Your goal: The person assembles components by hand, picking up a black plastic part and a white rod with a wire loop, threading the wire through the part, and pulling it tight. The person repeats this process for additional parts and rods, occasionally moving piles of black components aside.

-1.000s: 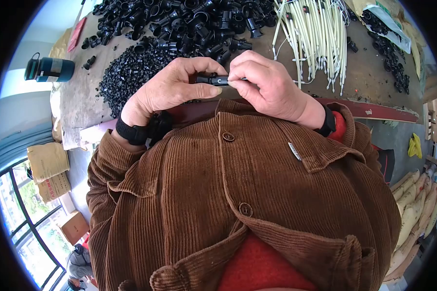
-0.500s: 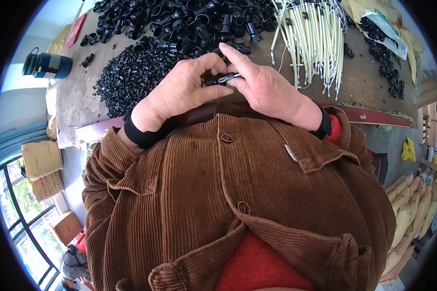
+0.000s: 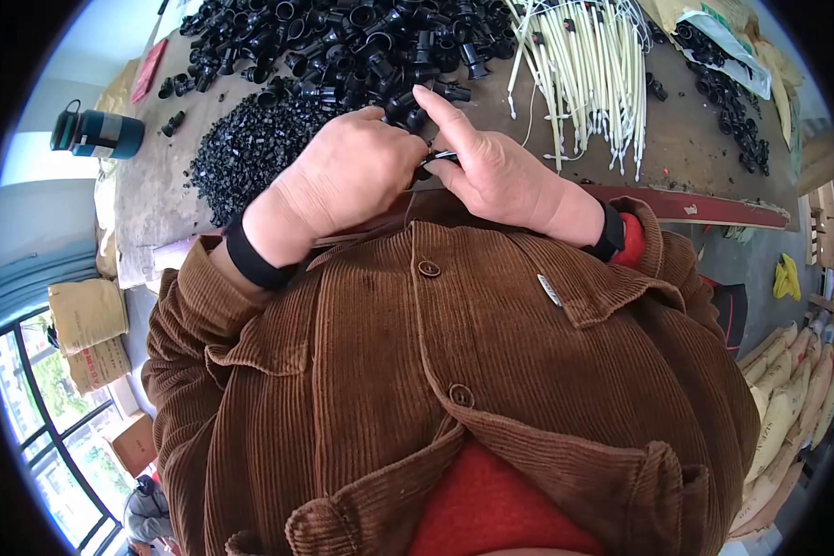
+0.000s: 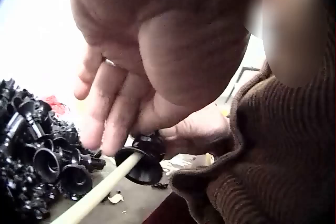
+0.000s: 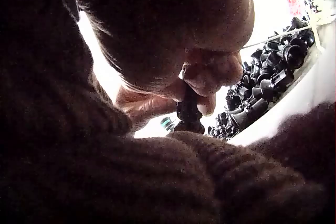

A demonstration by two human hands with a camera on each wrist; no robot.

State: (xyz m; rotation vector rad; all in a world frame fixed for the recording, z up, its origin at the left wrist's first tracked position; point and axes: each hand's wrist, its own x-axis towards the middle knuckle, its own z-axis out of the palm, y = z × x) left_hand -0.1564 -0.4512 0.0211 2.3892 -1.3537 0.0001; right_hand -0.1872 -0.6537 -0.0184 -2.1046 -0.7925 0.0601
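Close in front of the jacket, both hands meet at a small black plastic part (image 3: 438, 157). The back of my left hand (image 3: 343, 176) faces up, its curled fingers gripping the part's left end and mostly hiding it. My right hand (image 3: 510, 181) pinches the other end with the thumb, while its index finger points up and away. In the left wrist view the part shows a flared, trumpet-like mouth (image 4: 149, 171), and a cream tube (image 4: 100, 190) sticks out of it. The right wrist view is dark, with the part's black body (image 5: 189, 108) between the fingers.
Behind the hands lie a heap of black flared parts (image 3: 371, 46) and a pile of small black pieces (image 3: 241, 153). Cream tubes with white ends (image 3: 593, 83) are spread to the right. A dark teal bottle (image 3: 97, 134) stands at the left; the table's red edge (image 3: 695, 206) runs nearby.
My left hand has rolled over, so its back now covers most of the black part that showed between thumb and fingers before. The right index finger has lifted and straightened.
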